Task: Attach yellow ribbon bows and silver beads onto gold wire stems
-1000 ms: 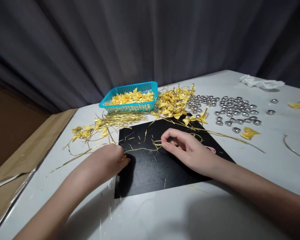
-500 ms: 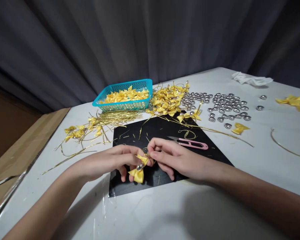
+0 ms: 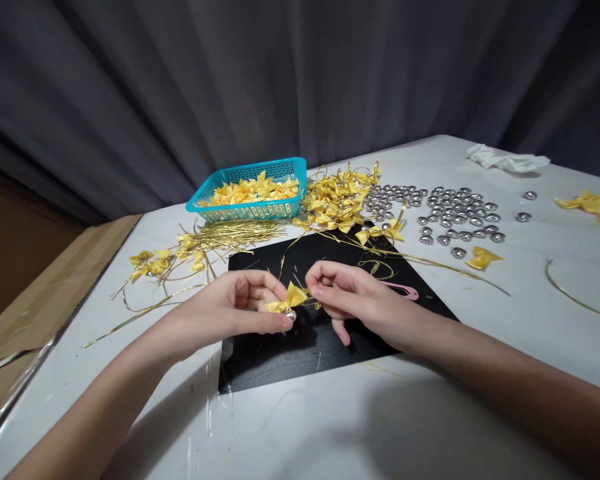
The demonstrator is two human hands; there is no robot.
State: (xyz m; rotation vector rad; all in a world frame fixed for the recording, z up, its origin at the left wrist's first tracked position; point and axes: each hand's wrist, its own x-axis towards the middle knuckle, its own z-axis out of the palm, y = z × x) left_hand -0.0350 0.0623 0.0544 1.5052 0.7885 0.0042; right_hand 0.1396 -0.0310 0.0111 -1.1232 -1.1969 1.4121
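Observation:
Over the black mat (image 3: 300, 347), my left hand (image 3: 235, 310) pinches a small yellow ribbon bow (image 3: 286, 300) with a silver bead under it. My right hand (image 3: 353, 297) meets it from the right, fingertips pinched on a thin gold wire at the bow's middle. Both hands hover just above the mat, thumbs and forefingers closed. Pink snips (image 3: 403, 290) lie on the mat behind my right hand, partly hidden by it.
A teal basket (image 3: 250, 210) of yellow bows stands at the back. Beside it lie a heap of wired bows (image 3: 337, 200), several silver beads (image 3: 455, 217), a bundle of gold wires (image 3: 235, 235), loose bows (image 3: 155, 261), a white cloth (image 3: 507, 160) and a cardboard sheet (image 3: 40, 300).
My hands came together from apart on the mat, lifted the bow and bead, and now hold it slightly higher and turned flatter. The snips are half covered again.

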